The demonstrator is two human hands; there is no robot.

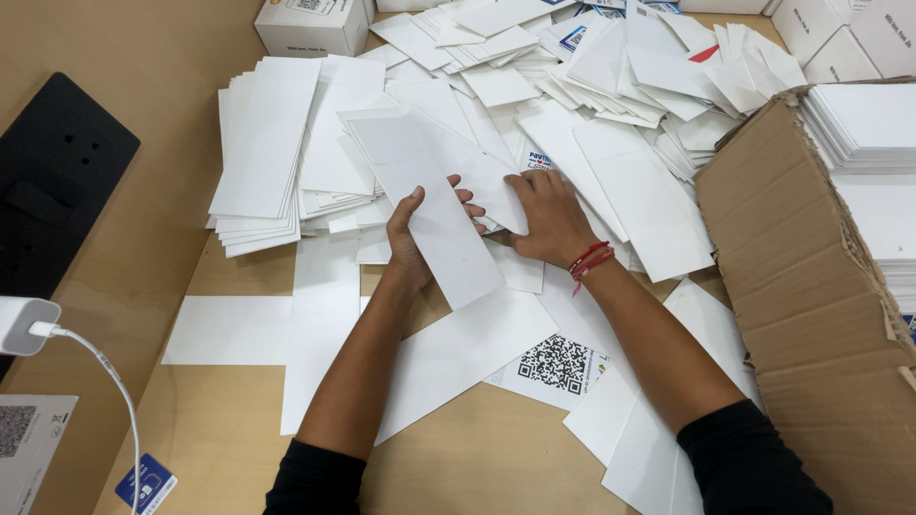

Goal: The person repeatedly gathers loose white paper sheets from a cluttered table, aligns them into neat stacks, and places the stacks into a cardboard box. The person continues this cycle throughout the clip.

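Observation:
My left hand (408,243) grips a long white paper card (434,210), tilted, with its lower end over the table. My right hand (549,217), a red thread band on its wrist, presses on another white card (487,181) that lies across the heap, fingers curled over its edge. Both hands sit at the near edge of a big loose pile of white cards (572,105). A neater stack of cards (262,153) lies to the left. A card printed with a square black code (553,365) lies between my forearms.
A torn cardboard box (811,286) full of stacked white sheets stands at the right. Small white boxes (313,24) stand at the back. On the left lie a black panel (52,181), a white charger with cable (24,324) and a blue sticker (145,482).

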